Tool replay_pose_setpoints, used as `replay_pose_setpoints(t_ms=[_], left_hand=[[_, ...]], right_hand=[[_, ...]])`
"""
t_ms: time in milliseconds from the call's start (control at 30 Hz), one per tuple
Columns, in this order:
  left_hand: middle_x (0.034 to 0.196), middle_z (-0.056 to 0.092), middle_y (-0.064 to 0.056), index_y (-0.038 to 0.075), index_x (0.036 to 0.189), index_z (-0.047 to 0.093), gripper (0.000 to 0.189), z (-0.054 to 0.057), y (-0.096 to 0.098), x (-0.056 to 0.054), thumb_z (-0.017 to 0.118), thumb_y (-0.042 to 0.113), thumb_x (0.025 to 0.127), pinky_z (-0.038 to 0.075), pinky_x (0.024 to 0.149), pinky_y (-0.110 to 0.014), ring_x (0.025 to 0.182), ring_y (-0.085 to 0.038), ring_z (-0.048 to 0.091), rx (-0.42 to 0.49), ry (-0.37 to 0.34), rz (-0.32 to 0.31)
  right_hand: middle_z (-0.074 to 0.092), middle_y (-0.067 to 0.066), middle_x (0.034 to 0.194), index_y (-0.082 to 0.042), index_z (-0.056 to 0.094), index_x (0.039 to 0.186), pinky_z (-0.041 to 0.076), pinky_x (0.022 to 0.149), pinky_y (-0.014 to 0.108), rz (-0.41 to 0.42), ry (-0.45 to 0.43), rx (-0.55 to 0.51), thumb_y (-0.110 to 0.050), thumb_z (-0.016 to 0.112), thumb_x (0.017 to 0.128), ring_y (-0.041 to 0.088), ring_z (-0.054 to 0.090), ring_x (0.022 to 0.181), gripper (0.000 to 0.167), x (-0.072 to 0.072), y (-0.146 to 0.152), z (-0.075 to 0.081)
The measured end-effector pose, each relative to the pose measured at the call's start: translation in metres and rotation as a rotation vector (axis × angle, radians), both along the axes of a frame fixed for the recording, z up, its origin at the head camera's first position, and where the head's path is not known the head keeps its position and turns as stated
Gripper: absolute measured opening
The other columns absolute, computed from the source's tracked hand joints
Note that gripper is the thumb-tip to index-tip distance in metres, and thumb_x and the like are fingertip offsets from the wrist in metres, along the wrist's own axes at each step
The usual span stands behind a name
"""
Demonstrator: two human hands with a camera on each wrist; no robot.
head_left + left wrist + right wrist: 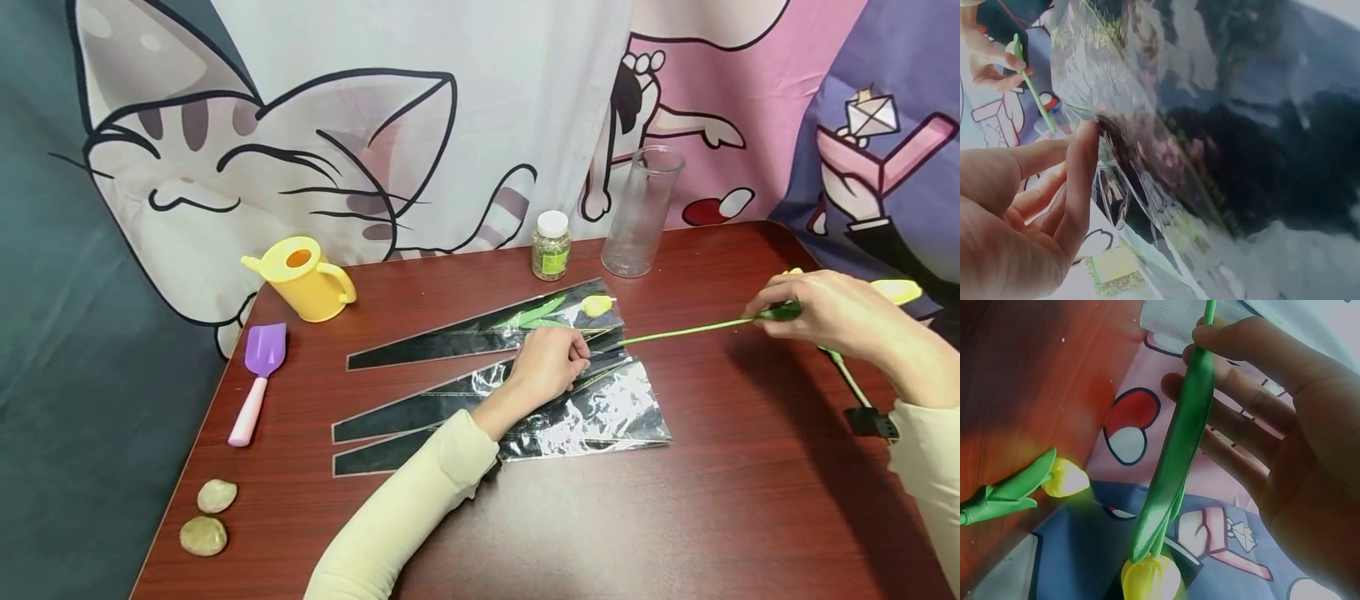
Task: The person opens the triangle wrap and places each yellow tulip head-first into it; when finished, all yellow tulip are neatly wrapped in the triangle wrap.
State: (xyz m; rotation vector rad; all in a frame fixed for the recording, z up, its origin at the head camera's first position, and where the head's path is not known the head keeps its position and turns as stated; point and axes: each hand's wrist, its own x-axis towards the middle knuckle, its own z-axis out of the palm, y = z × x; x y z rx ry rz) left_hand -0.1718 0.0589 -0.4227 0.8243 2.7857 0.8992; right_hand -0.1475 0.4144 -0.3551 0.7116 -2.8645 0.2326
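Over the right part of the glossy, red-brown, wood-grained counter [600, 525], the right hand [840, 315] pinches a yellow tulip [1179, 447] by its slim green stem, just beside the smooth, blade-shaped leaves. The stem runs to the mouth of a tapered, shiny film sleeve [465, 393]; whether its tip is inside, I cannot tell. The left hand [551, 360] pinches that sleeve's thin, crinkled edge between thumb and finger. Similar sleeves lie on either side, the farther one with another yellow tulip [597, 306] on or in it. Behind stand a ribbed clear vase [639, 229] and a white-capped jar [551, 254], its yellow-green label too small to read. At left are a smooth yellow watering can [311, 287] and two rounded stones [203, 536].
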Motion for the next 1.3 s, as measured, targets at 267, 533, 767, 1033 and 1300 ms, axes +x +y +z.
replay_pose_setpoints(t_ms=[267, 533, 767, 1033, 1300], left_hand=[[0.074, 0.062, 0.019, 0.025, 0.084, 0.072, 0.005, 0.003, -0.001, -0.003, 0.075, 0.024, 0.087, 0.047, 0.066, -0.022, 0.068, 0.002, 0.056, -0.083, 0.115, 0.01], [0.075, 0.062, 0.019, 0.025, 0.084, 0.072, 0.005, 0.004, -0.004, -0.005, 0.077, 0.024, 0.085, 0.047, 0.064, -0.023, 0.072, 0.001, 0.057, -0.102, 0.165, 0.026], [0.076, 0.063, 0.018, 0.025, 0.083, 0.071, 0.007, 0.004, -0.008, -0.008, 0.078, 0.023, 0.084, 0.047, 0.063, -0.023, 0.071, 0.0, 0.057, -0.075, 0.182, 0.021], [0.076, 0.062, 0.018, 0.025, 0.082, 0.07, 0.008, 0.005, -0.01, -0.01, 0.077, 0.024, 0.085, 0.046, 0.063, -0.022, 0.072, 0.0, 0.057, -0.095, 0.146, 0.038], [0.075, 0.062, 0.019, 0.027, 0.083, 0.072, 0.005, 0.009, -0.005, -0.01, 0.076, 0.027, 0.086, 0.047, 0.063, -0.023, 0.073, 0.0, 0.058, -0.094, 0.165, 0.019]], right_hand=[[0.063, -0.021, 0.083, -0.028, 0.075, 0.085, 0.042, 0.063, 0.024, 0.068, -0.035, -0.045, -0.006, 0.088, 0.065, 0.006, 0.059, 0.073, 0.032, -0.002, -0.001, -0.01], [0.063, -0.022, 0.083, -0.03, 0.076, 0.085, 0.038, 0.064, 0.017, 0.023, -0.034, -0.073, -0.005, 0.088, 0.066, 0.004, 0.057, 0.072, 0.034, -0.001, 0.002, -0.012], [0.064, -0.02, 0.081, -0.03, 0.076, 0.085, 0.038, 0.064, 0.016, -0.016, -0.034, -0.076, -0.006, 0.088, 0.065, 0.004, 0.057, 0.071, 0.034, 0.001, 0.007, -0.012], [0.064, -0.019, 0.079, -0.03, 0.076, 0.085, 0.039, 0.064, 0.016, -0.059, -0.036, -0.084, -0.006, 0.089, 0.065, 0.005, 0.059, 0.071, 0.034, 0.002, 0.014, -0.013], [0.063, -0.022, 0.083, -0.027, 0.076, 0.087, 0.041, 0.066, 0.017, 0.089, -0.038, -0.136, -0.001, 0.086, 0.066, 0.003, 0.059, 0.073, 0.035, -0.005, 0.003, -0.025]])
